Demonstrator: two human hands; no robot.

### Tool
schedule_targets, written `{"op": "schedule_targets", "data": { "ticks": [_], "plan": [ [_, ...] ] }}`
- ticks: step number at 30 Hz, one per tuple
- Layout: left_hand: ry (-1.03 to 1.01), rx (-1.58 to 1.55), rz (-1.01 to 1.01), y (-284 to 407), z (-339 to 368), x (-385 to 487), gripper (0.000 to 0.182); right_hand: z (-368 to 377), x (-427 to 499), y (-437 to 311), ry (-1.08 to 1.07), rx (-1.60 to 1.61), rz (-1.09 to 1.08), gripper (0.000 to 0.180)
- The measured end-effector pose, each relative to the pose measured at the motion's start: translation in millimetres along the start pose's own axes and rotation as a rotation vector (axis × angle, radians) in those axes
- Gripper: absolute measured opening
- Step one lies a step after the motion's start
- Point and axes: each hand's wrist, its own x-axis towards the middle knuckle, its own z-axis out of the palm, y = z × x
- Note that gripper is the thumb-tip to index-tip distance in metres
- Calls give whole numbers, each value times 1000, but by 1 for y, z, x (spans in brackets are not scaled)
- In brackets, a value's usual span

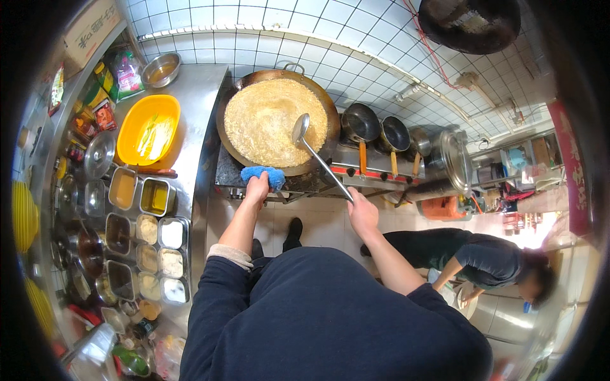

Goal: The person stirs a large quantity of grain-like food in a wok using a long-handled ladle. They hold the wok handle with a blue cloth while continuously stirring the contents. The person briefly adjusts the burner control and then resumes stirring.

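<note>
A large wok [330,148] sits on the stove before me, filled with bubbling, pale yellow oil or liquid [267,124]. My left hand [258,187] grips a folded blue cloth [270,177] against the near rim of the wok; whatever part of the rim lies beneath it is hidden. In my right hand [363,214] is the handle of a long metal ladle [301,126]. Its bowl is over the right side of the wok, at the surface of the liquid.
Left of the wok, a steel counter [202,95] bears a yellow basin [123,135] with sliced scallion-like pieces and several seasoning containers [172,233]. Handled pans [360,125] and a tall steel pot [455,157] stand to the right. Another person [491,259] bends over at the right.
</note>
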Motion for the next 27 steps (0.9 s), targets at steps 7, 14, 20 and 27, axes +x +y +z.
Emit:
{"op": "schedule_targets", "data": {
  "ticks": [7,14,20,27],
  "plan": [
    [5,30,0,4,-2,-5,51,35,54,3,-28,-122,-47,31],
    [-5,-14,-19,9,-3,-11,50,13,55,-3,17,171,-19,32],
    [15,-50,5,9,-1,-12,48,-22,38,14,-220,720,133,28],
    [17,36,19,9,-2,-13,49,-81,16,2,-582,1563,528,30]
  ]
}}
